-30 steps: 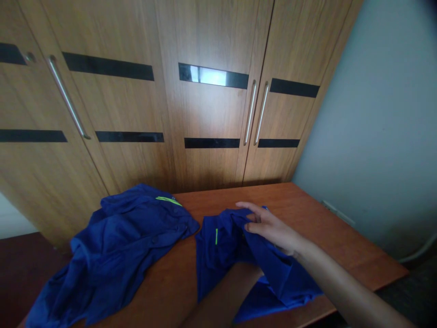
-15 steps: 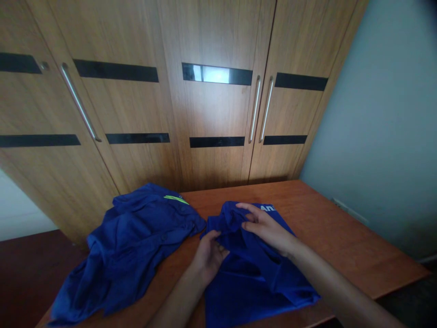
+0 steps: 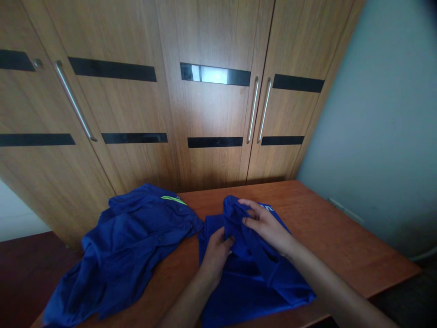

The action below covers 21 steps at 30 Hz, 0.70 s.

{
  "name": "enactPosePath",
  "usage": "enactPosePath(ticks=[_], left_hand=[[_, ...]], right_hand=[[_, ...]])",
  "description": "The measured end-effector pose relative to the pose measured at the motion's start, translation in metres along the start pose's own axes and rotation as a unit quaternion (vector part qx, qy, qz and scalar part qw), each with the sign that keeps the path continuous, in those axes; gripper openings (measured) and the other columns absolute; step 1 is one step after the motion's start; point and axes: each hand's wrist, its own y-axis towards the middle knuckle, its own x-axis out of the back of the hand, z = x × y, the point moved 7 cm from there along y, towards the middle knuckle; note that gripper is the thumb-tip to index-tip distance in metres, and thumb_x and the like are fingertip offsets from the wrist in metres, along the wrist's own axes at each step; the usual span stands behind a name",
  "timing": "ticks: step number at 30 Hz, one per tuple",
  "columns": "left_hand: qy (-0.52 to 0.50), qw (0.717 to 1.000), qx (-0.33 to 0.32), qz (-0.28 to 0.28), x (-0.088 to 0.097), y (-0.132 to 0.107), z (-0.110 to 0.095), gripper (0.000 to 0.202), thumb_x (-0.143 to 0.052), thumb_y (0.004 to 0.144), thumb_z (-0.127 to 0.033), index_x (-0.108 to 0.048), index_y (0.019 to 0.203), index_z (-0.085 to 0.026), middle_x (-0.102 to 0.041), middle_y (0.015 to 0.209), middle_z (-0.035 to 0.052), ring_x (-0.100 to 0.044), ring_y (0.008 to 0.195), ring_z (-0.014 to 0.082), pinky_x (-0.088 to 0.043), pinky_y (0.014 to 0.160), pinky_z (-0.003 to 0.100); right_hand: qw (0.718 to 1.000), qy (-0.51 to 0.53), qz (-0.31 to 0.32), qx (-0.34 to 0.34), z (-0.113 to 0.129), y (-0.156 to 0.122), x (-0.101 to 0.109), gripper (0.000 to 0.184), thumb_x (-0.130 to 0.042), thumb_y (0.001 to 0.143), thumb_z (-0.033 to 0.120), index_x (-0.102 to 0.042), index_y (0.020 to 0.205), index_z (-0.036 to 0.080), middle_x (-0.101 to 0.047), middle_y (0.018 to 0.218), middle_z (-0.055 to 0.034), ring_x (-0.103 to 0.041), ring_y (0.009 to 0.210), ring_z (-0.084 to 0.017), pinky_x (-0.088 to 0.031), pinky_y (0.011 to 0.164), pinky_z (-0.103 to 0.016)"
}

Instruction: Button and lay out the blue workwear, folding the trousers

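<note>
A blue garment (image 3: pixel 246 291) with white lettering near its far edge lies partly folded on the wooden table, its kind not clear. My left hand (image 3: pixel 218 253) is closed on a fold at the garment's left middle. Near the far edge, my right hand (image 3: pixel 264 225) grips a raised, bunched part of the same cloth between thumb and fingers. Left of it lies a crumpled darker blue jacket (image 3: pixel 129 250) with buttons and a bright yellow-green stripe; neither hand touches it.
The reddish-brown table top (image 3: pixel 327 246) reaches back to a wooden wardrobe (image 3: pixel 215 109) with long metal handles. A pale wall (image 3: pixel 385 136) stands on the right. Dark red floor (image 3: pixel 27 269) shows at the lower left.
My left hand has moved slightly up and right and closed on the cloth. The bunched part under my right hand stands a little higher. The view has shifted slightly.
</note>
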Motion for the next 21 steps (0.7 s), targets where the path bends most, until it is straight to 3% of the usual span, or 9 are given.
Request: enactPosePath(ticks=[3,6,9,11,15,18,21], left_hand=[[-0.026,1.000,0.010,0.014,-0.009,-0.007,-0.001,0.020,-0.064,0.074,-0.017,-0.067,0.094,-0.016,-0.072,0.078,0.0022,-0.068,0.076,0.0181,-0.051,0.073,0.026],[-0.095,0.991,0.092,0.000,-0.008,-0.013,0.004,0.019,-0.060,0.080,-0.033,-0.067,0.085,-0.016,-0.071,0.071,0.0024,-0.068,0.072,0.0189,-0.052,0.071,0.028],[-0.108,0.978,0.180,-0.002,-0.004,-0.017,0.010,0.036,-0.060,0.080,-0.048,-0.067,0.088,-0.014,-0.072,0.070,0.0057,-0.069,0.069,0.0219,-0.052,0.067,0.030],[-0.080,0.982,0.170,-0.033,0.004,-0.015,0.008,0.030,-0.067,0.076,-0.039,-0.067,0.090,-0.013,-0.072,0.069,0.0056,-0.068,0.061,0.0206,-0.052,0.062,0.029],[-0.029,0.988,0.112,-0.098,0.013,-0.004,-0.001,0.025,-0.068,0.073,-0.018,-0.065,0.098,-0.012,-0.073,0.068,0.0058,-0.066,0.051,0.0184,-0.053,0.058,0.030],[-0.054,0.985,0.127,-0.106,0.004,0.005,-0.010,0.027,-0.063,0.076,-0.015,-0.064,0.104,-0.010,-0.075,0.074,0.0092,-0.070,0.059,0.0217,-0.056,0.064,0.034],[-0.085,0.979,0.155,-0.097,-0.013,0.012,-0.024,0.026,-0.057,0.079,-0.016,-0.064,0.103,-0.008,-0.075,0.076,0.0118,-0.071,0.064,0.0235,-0.058,0.069,0.037]], right_hand=[[0.995,-0.096,0.010,0.018,-0.007,0.001,-0.012,0.053,-0.057,0.080,0.026,-0.045,0.132,0.025,-0.057,0.070,0.0038,-0.056,0.060,-0.015,-0.046,0.057,-0.028],[0.982,-0.181,0.041,0.028,-0.015,-0.001,-0.029,0.057,-0.059,0.082,0.027,-0.043,0.137,0.020,-0.059,0.069,0.0027,-0.057,0.061,-0.015,-0.047,0.058,-0.028],[0.979,-0.179,0.089,0.024,-0.019,-0.007,-0.042,0.060,-0.059,0.085,0.033,-0.039,0.140,0.019,-0.067,0.082,-0.0017,-0.063,0.070,-0.017,-0.051,0.064,-0.030],[0.980,-0.173,0.096,0.029,-0.016,-0.016,-0.041,0.059,-0.059,0.086,0.035,-0.040,0.140,0.021,-0.069,0.100,-0.0058,-0.065,0.083,-0.018,-0.054,0.072,-0.032],[0.971,-0.230,0.011,0.070,-0.008,-0.049,-0.008,0.055,-0.056,0.088,0.038,-0.041,0.138,0.024,-0.057,0.129,-0.0090,-0.056,0.115,-0.022,-0.049,0.095,-0.039],[0.938,-0.328,-0.079,0.080,-0.014,-0.085,0.031,0.060,-0.055,0.089,0.041,-0.033,0.143,0.027,-0.040,0.146,-0.0074,-0.038,0.134,-0.024,-0.031,0.112,-0.047],[0.904,-0.397,-0.124,0.094,-0.031,-0.118,0.060,0.071,-0.057,0.087,0.042,-0.022,0.147,0.029,-0.030,0.152,-0.0070,-0.029,0.139,-0.026,-0.028,0.114,-0.048]])
